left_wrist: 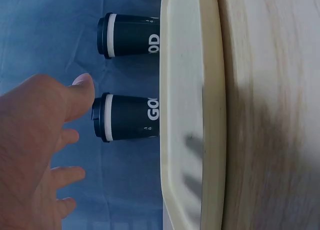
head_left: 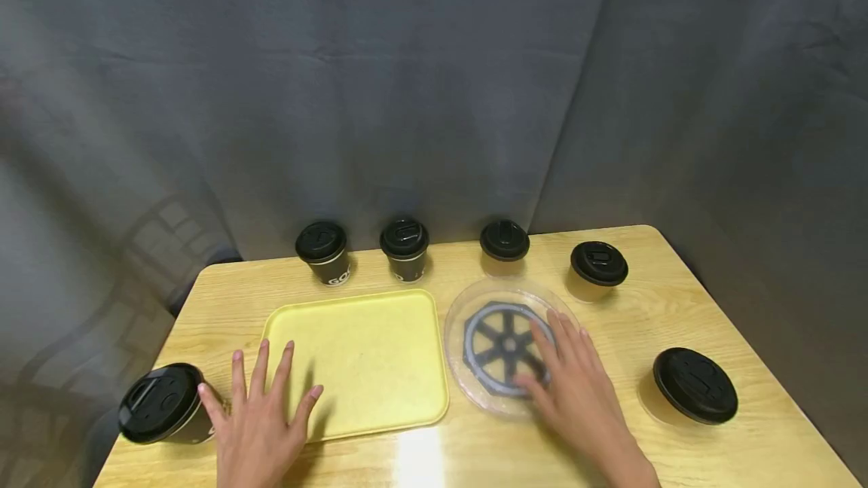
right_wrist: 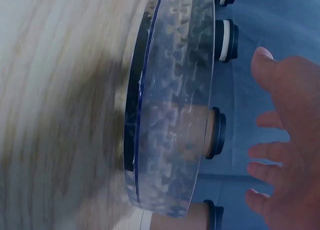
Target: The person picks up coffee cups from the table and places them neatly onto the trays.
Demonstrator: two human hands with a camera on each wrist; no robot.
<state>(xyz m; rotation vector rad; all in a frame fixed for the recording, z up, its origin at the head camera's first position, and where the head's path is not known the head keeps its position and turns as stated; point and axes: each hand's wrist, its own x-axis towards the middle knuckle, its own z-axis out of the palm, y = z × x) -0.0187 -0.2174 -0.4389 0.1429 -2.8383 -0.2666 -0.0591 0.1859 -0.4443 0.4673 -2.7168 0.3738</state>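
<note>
My left hand (head_left: pixel 261 428), fingers spread, hovers at the lower left of a yellow rectangular tray (head_left: pixel 366 367). Just left of it stands a dark paper cup with a black lid (head_left: pixel 163 401). In the left wrist view, that hand (left_wrist: pixel 37 145) holds nothing, apart from the tray (left_wrist: pixel 182 89). Over the right side of a clear round turntable (head_left: pixel 484 394) with a black spoked base is my right hand (head_left: pixel 583 390), slightly blurred. The right wrist view shows its fingers extended and empty, with a gap between the hand (right_wrist: pixel 292 130) and the turntable rim (right_wrist: pixel 175 120).
Two dark lidded cups (head_left: pixel 328 254) (head_left: pixel 405 251) stand behind the tray. Three tan cups with black lids (head_left: pixel 504 247) (head_left: pixel 597 269) (head_left: pixel 692 390) stand behind and right of the turntable. A grey curtain (head_left: pixel 407 96) hangs beyond the wooden table (head_left: pixel 678 300).
</note>
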